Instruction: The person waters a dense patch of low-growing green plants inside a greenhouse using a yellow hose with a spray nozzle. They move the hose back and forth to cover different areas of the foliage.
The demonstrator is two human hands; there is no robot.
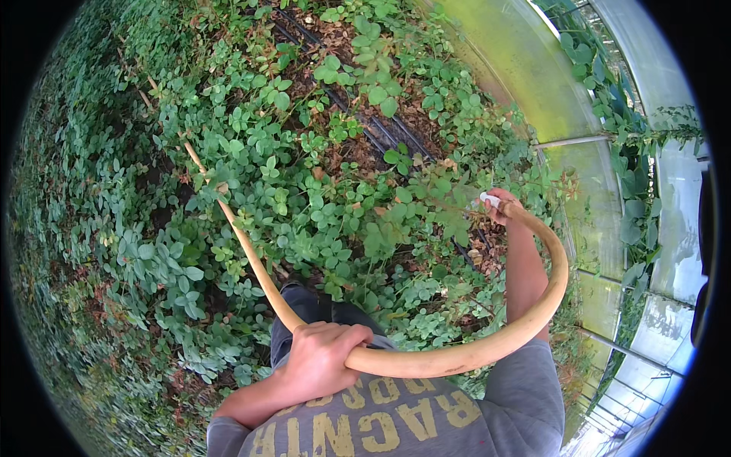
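A thick tan hose (pixel 457 361) loops across the front of my body. Close to my chest, my left hand (pixel 324 354) is wrapped over it, fingers closed. From there one length runs away to the upper left into the foliage, and the other bends round to the right. Farther out, my right hand (pixel 500 206) is closed around the hose's end, where a white fitting (pixel 489 199) sticks out toward the leaves. Part of the right fingers is hidden behind the hose. Leafy green plants (pixel 426 206) stand right beside that end.
Dense low plants (pixel 190 266) cover the ground on the left and ahead. Black thin pipes (pixel 381 133) lie over brown dry leaves among them. On the right rises a translucent greenhouse wall (pixel 579 183) with metal bars and climbing vines (pixel 628 183).
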